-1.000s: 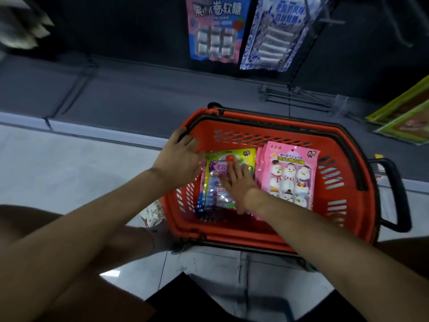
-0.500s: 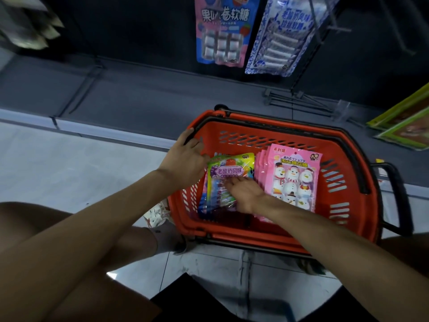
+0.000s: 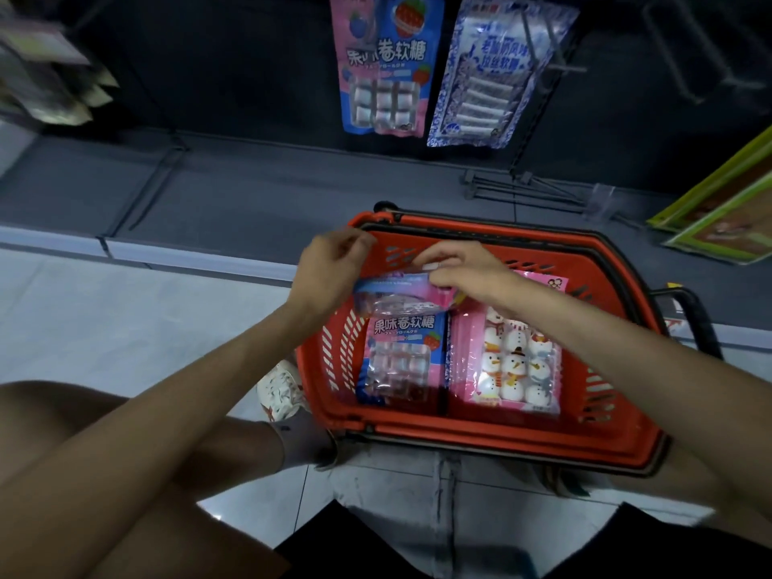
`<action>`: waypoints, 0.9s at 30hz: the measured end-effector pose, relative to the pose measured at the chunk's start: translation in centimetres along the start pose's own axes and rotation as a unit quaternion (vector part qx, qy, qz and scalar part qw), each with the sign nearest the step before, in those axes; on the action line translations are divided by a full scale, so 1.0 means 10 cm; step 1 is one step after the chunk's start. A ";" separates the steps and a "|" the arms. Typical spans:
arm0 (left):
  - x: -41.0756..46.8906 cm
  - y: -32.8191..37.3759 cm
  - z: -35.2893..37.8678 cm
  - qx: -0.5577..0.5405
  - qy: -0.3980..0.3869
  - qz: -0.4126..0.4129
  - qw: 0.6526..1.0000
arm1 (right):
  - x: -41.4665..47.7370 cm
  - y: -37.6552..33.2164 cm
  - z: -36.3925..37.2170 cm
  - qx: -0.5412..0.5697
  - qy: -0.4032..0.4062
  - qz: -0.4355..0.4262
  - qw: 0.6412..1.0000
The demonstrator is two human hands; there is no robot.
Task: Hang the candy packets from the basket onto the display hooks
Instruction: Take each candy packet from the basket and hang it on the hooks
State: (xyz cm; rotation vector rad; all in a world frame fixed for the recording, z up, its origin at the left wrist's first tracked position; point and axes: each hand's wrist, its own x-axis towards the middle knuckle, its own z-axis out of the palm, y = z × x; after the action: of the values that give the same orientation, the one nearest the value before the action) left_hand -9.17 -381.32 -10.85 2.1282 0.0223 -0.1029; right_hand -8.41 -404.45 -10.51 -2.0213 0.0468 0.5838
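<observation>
Inside the basket (image 3: 480, 436), on its near side, the snowman packet (image 3: 514, 365) lay flat at the right and the blue-pink packet (image 3: 401, 357) at the left, side by side. Above the far half of the basket the held packet (image 3: 397, 296) was in the air, almost edge-on to the camera and sagging a little. The right hand (image 3: 468, 273) pinched its upper edge between thumb and fingers (image 3: 430, 267). The left hand (image 3: 330, 269) was at its left end with fingers curled, but I cannot tell if they really gripped the film. I judge such a packet light, soft and slippery, a thin film with small candies that shift inside, so it bends when taken by one corner. The better hold is the stiffer sealed top strip, on both sides of the hang hole, which keeps the hole flat for a hook. Beyond the basket, on the dark display, the pink hanging packet (image 3: 384, 77) and the white hanging packet (image 3: 488, 77) hung close together, a wire hook (image 3: 559, 65) passing through the white one
</observation>
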 end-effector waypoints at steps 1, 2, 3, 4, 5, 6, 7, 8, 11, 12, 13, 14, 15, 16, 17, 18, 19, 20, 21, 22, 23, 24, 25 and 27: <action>0.01 0.07 -0.03 -0.067 0.011 -0.042 0.997 | -0.03 -0.03 -0.05 0.018 0.006 0.001 1.000; 0.01 0.12 -0.05 -0.113 0.021 -0.072 0.991 | -0.06 -0.04 -0.10 0.038 0.013 0.001 0.999; 0.01 0.18 -0.08 -0.136 0.026 -0.096 0.986 | -0.09 -0.06 -0.15 0.063 0.020 0.007 0.998; 0.00 0.23 -0.10 -0.144 0.026 -0.117 0.982 | -0.12 -0.07 -0.20 0.092 0.025 0.018 0.995; -0.02 0.27 -0.12 -0.139 0.023 -0.138 0.980 | -0.15 -0.09 -0.26 0.126 0.028 0.029 0.991; -0.04 0.32 -0.13 -0.130 0.014 -0.160 0.978 | -0.18 -0.10 -0.33 0.159 0.029 0.035 0.986; -0.06 0.37 -0.12 -0.117 -0.005 -0.188 0.975 | -0.22 -0.11 -0.40 0.186 0.029 0.039 0.981; -0.08 0.42 -0.12 -0.106 -0.031 -0.217 0.970 | -0.25 -0.12 -0.46 0.203 0.027 0.038 0.978; -0.18 0.59 -0.09 -0.180 -0.152 -0.304 0.923 | -0.40 -0.16 -0.61 0.210 0.026 0.026 0.977; -0.19 0.63 -0.08 -0.241 -0.191 -0.331 0.892 | -0.45 -0.16 -0.63 0.197 0.028 0.017 0.980; -0.20 0.67 -0.06 -0.294 -0.220 -0.350 0.862 | -0.52 -0.16 -0.65 0.174 0.030 0.006 0.984; -0.19 0.68 -0.05 -0.333 -0.238 -0.360 0.839 | -0.59 -0.15 -0.65 0.143 0.026 -0.010 0.989; -0.18 0.72 -0.04 -0.367 -0.248 -0.365 0.819 | -0.66 -0.14 -0.64 0.109 0.018 -0.022 0.994; -0.17 0.74 -0.03 -0.396 -0.247 -0.371 0.803 | -0.73 -0.12 -0.62 0.074 0.008 -0.037 0.997; -0.17 0.81 -0.01 -0.410 -0.243 -0.379 0.794 | -0.81 -0.10 -0.58 0.037 -0.001 -0.053 0.998; -0.17 0.85 0.00 -0.397 -0.239 -0.381 0.800 | -0.88 -0.07 -0.51 0.005 -0.006 -0.069 0.998; -0.19 0.91 0.02 -0.363 -0.241 -0.373 0.819 | -0.94 -0.03 -0.43 -0.023 -0.007 -0.083 0.996; -0.20 0.91 0.05 -0.318 -0.245 -0.358 0.843 | -0.97 0.03 -0.35 -0.046 -0.006 -0.092 0.995; -0.23 0.93 0.09 -0.282 -0.251 -0.344 0.860 | -1.01 0.08 -0.26 -0.063 -0.013 -0.095 0.993; -0.23 0.90 0.13 -0.250 -0.258 -0.331 0.873 | -1.03 0.13 -0.20 -0.074 -0.025 -0.096 0.992; -0.24 0.87 0.17 -0.221 -0.260 -0.319 0.884 | -1.03 0.17 -0.17 -0.081 -0.030 -0.093 0.992; -0.24 0.84 0.21 -0.191 -0.258 -0.307 0.896 | -1.03 0.20 -0.15 -0.078 -0.033 -0.086 0.993; -0.24 0.83 0.23 -0.164 -0.249 -0.298 0.907 | -1.03 0.22 -0.16 -0.070 -0.033 -0.075 0.994; -0.22 0.81 0.25 -0.135 -0.232 -0.283 0.921 | -1.03 0.25 -0.21 -0.061 -0.024 -0.053 0.996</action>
State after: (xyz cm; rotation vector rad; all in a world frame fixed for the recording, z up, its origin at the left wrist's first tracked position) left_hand -11.10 -387.65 -5.14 1.7186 0.3515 -0.8918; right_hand -17.36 -409.66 -7.41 -2.1121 -0.1273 0.5788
